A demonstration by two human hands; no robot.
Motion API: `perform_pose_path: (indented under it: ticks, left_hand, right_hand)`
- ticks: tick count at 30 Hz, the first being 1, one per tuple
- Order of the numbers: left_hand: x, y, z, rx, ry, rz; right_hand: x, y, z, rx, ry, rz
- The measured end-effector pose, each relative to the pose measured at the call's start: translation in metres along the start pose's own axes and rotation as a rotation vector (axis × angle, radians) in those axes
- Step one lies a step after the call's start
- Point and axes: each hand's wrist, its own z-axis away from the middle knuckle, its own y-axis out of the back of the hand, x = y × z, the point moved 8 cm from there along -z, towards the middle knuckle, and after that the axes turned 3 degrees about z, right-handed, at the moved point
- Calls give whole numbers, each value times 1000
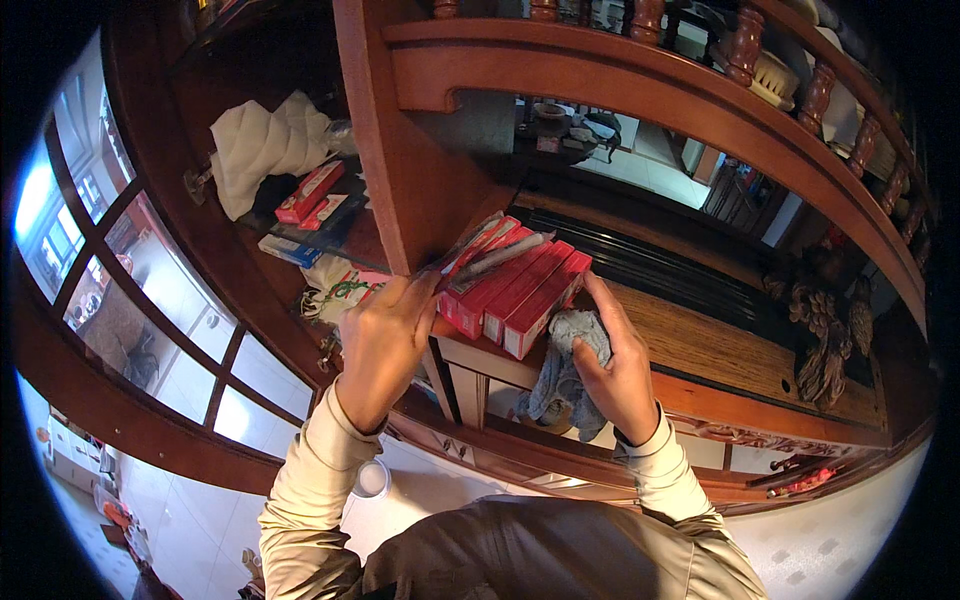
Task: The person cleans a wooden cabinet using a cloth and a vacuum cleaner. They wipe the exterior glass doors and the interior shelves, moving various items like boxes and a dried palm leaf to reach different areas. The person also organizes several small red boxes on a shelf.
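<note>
Several long red cardboard boxes (pixel 517 289) lie side by side on the cabinet shelf, their printed ends facing me. On top of them rests a thin tube-like thing in clear plastic (pixel 506 255). My left hand (pixel 386 345) is curled at the left end of the row, beside the upright post; its fingertips are partly hidden. At the right side, the index finger of my right hand (pixel 619 360) touches the outermost box. A crumpled grey-blue cloth (pixel 574 341) is held between that hand's thumb and palm and hangs over the shelf's front edge.
A wooden post (pixel 382 142) parts this shelf from the left compartment, where a white quilted bag (pixel 262 142) and a red box (pixel 310 191) lie. The glazed door (pixel 217 367) stands swung out at left. Right, a dark carved ornament (pixel 821 337); below, a white bucket (pixel 373 478).
</note>
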Motion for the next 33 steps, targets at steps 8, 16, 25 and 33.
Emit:
perform_pose_path:
  ticks: [8, 16, 25, 33]
  left_hand:
    - [13, 7, -10, -189, -4, -38]
    - [6, 28, 2, -192, 16, 61]
    - [9, 29, 9, -191, -1, 115]
    - [19, 31, 10, -132, -92, 117]
  right_hand:
    - [-3, -4, -1, -69, 15, 29]
    - [-4, -2, -1, -61, 61, 31]
    - [-41, -11, -17, -292, 136, 403]
    - [-34, -36, -69, -447, 287, 486]
